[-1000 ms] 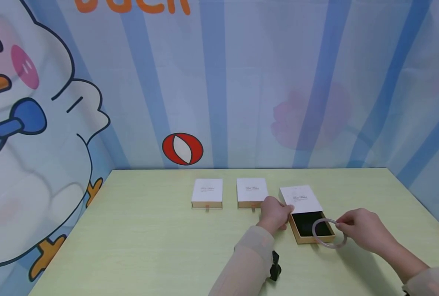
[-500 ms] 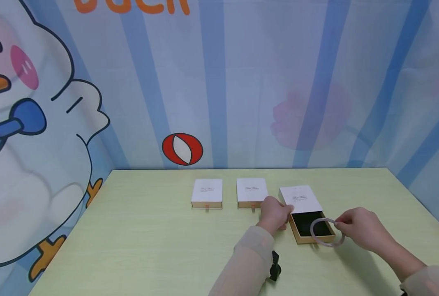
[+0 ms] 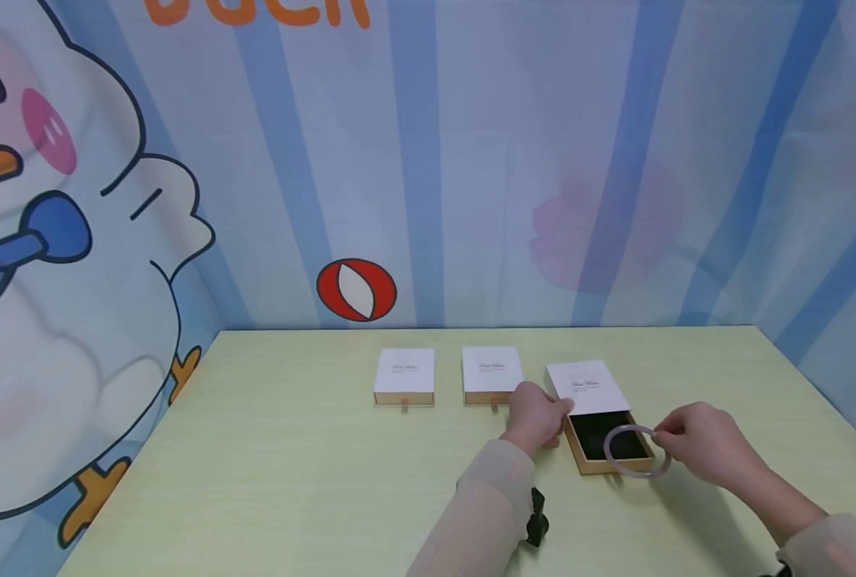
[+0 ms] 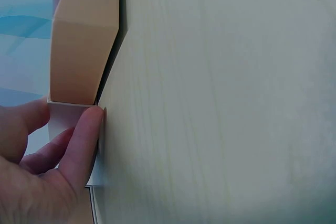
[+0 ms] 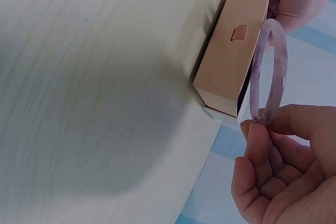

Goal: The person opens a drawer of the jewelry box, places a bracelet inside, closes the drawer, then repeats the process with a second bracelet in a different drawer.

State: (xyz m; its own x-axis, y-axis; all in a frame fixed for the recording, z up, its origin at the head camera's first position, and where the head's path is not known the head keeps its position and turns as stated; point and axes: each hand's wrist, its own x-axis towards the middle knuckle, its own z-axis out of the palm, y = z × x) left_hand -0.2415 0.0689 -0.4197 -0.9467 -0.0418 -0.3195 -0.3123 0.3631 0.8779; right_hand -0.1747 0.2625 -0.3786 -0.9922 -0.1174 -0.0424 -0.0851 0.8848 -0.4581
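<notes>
My right hand (image 3: pixel 705 445) pinches a pale lilac bangle (image 5: pixel 278 72) between thumb and fingertips. The ring hangs tilted over the front of a slide-out gift box (image 3: pixel 588 390). That box has a white printed sleeve, and its gold-brown drawer (image 5: pixel 231 51) is pulled out towards me, showing a black lining (image 3: pixel 601 433). At the sleeve's left side my left hand (image 3: pixel 538 417) grips it, thumb at the top edge and fingers along the side wall (image 4: pixel 60 124). In the head view the bangle overlaps the drawer's front edge; whether they touch I cannot tell.
Two more white-topped gift boxes stand closed to the left, one near my left hand (image 3: pixel 491 373) and one farther off (image 3: pixel 405 374). All rest on a pale wood-grain table (image 3: pixel 255 481). A printed cloth backdrop (image 3: pixel 471 160) rises behind the table's far edge.
My right hand has shifted slightly left and up, taking the bangle a little farther over the open drawer. My left hand and the boxes have stayed put.
</notes>
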